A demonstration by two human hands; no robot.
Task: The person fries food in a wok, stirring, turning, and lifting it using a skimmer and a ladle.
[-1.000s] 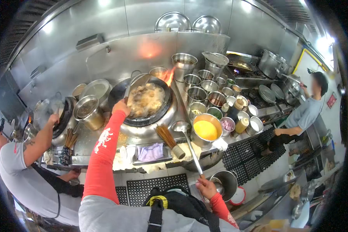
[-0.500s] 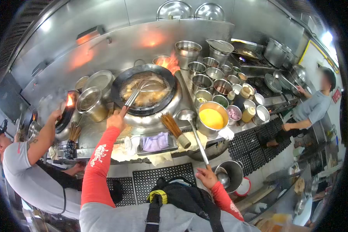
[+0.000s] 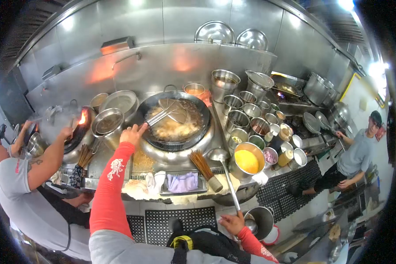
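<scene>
My left hand point(image 3: 134, 134) is closed round the handle of a wire skimmer point(image 3: 175, 111). The skimmer's head hangs over a large black wok point(image 3: 203, 128), where pale pieces of food point(image 3: 176, 128) bubble in brown oil. Low in the view, my right hand point(image 3: 233, 223) grips the end of a long-handled ladle point(image 3: 228, 174). Its bowl rests near the counter edge, between a bamboo wok brush point(image 3: 202, 166) and a pot of yellow liquid point(image 3: 249, 160).
Several steel pots and sauce containers point(image 3: 251, 109) crowd the counter on the right. A folded purple cloth point(image 3: 182, 182) lies at the front edge. A deep pot point(image 3: 264, 224) stands low beside my right hand. Co-workers are at left point(image 3: 35, 193) and right point(image 3: 354, 152).
My view has tilted up. The skimmer has shifted toward the back of the wok, exposing more food. Flames behind the wok have died down. The co-worker at right has turned and lowered one hand.
</scene>
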